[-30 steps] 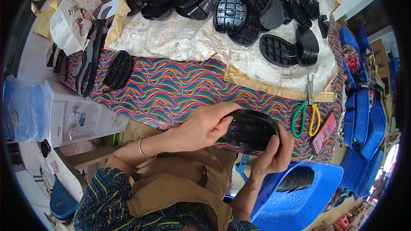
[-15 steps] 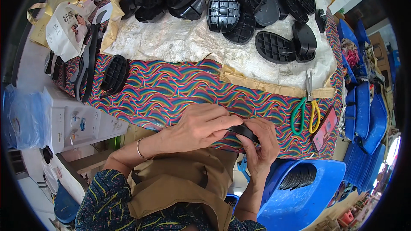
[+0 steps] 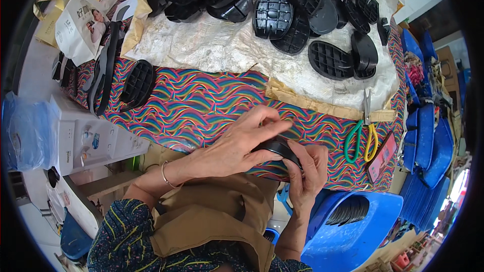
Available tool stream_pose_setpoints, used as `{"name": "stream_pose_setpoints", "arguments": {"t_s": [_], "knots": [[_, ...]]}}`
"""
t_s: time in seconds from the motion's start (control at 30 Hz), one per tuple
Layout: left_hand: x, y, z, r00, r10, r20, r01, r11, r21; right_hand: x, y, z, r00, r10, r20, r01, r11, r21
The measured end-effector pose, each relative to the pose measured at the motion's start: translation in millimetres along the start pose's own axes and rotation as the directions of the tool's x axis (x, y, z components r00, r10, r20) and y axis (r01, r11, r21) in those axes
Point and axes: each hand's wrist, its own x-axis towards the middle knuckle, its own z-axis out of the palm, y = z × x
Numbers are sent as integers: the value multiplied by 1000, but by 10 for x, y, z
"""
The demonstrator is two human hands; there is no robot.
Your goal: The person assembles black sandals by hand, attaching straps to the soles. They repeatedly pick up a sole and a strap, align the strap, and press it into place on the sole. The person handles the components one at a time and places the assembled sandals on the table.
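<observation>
Close to the table's near edge, both my hands are on a glossy black shoe heel piece (image 3: 279, 145) with a curved side. My right hand (image 3: 310, 168) grips its right end, thumb below and fingers bent over it. My left hand (image 3: 246, 138) is at the left end, thumb along the near side, with the index finger raised above the piece. The underside of the piece is out of sight. Beyond lies a pile of similar black heel pieces (image 3: 274, 16) with gridded hollows, on a white woven sheet (image 3: 201, 45).
Scissors (image 3: 361, 141) with green and yellow handles lie to the right, beside a phone (image 3: 381, 157). One heel piece (image 3: 138, 84) and long dark soles (image 3: 105, 70) are at the left. A blue bin (image 3: 348, 242) holding black pieces (image 3: 349, 209) stands below the table's right side.
My left fingers have lifted off the top of the heel piece and spread, showing more of it. My right hand keeps its grip. The whole view has shifted slightly.
</observation>
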Motion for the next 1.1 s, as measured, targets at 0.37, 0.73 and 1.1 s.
{"name": "stream_pose_setpoints", "arguments": {"t_s": [0.37, 0.73, 1.1], "knots": [[-8, -124, 113, 931, 323, -172, -253, 907, 336, 16, 107, 38, 997, 32, -74, -28, 998, 58], [70, -286, 132, 877, 460, -140, -332, 789, 516, 53, 18, 109, 981, 118, -155, -116, 993, 26], [49, -343, 111, 853, 510, -111, -349, 716, 605, 41, -29, 168, 970, 136, -201, -138, 990, 1]]}}
